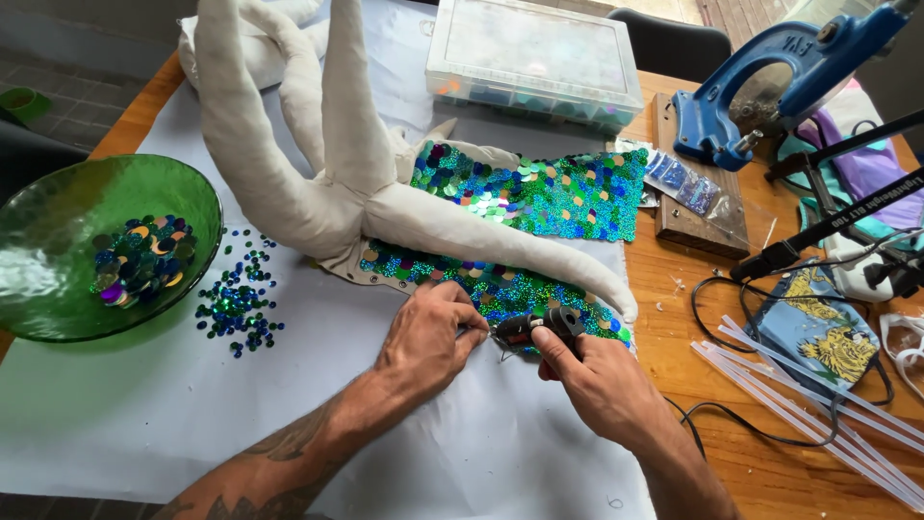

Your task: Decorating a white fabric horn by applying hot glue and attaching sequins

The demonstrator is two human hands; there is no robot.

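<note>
**Gluing sequins along the tentacle's edge**

White sheeting covers the wooden table. Right hand (602, 380) grips a glue gun (539, 327), nozzle at the sequined tentacle (500, 289); left hand (433, 337) pinches closed beside it. Judged: mid-gluing; the next sequin needs precise pressing, clear of hot glue.

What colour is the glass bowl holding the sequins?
Green and see-through; the bowl shows clearly at the left in the head view.

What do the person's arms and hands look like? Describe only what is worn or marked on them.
Both forearms are bare, with no sleeves in view. The left hand and right hand wear no gloves, and no rings or watch show. Dark tattoo markings run along the left forearm near the frame's bottom edge.
</note>
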